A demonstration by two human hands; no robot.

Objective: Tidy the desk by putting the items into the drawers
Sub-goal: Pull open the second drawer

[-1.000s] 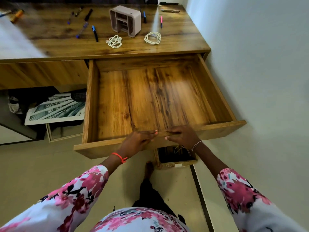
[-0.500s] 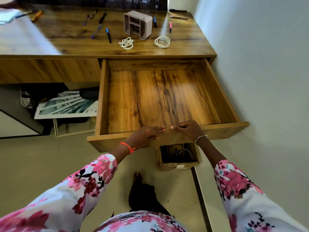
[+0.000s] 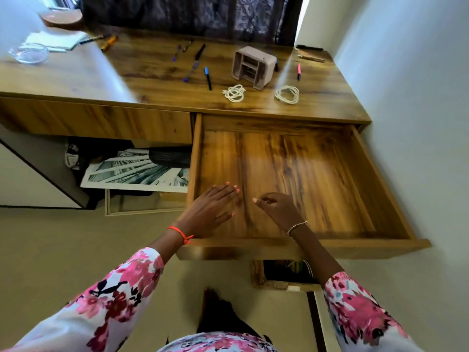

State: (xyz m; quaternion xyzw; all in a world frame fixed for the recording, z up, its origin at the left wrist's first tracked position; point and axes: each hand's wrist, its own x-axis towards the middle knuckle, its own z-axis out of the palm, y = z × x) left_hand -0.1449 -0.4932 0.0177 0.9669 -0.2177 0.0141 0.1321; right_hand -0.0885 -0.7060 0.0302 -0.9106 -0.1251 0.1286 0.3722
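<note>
Grip: my left hand (image 3: pixel 212 210) flat, right hand (image 3: pixel 278 211) loosely curled, both empty
Reach: I'd lift the left cable coil (image 3: pixel 234 92) whole into the drawer (image 3: pixel 368 244)

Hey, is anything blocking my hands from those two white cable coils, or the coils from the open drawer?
Nothing visible. The left hand and right hand hover over the open drawer; the left coil and right coil lie near the desk's front edge just beyond it, only bare wood between.

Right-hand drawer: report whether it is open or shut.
Open. The drawer is pulled far out from under the desk, its wooden floor exposed.
</note>
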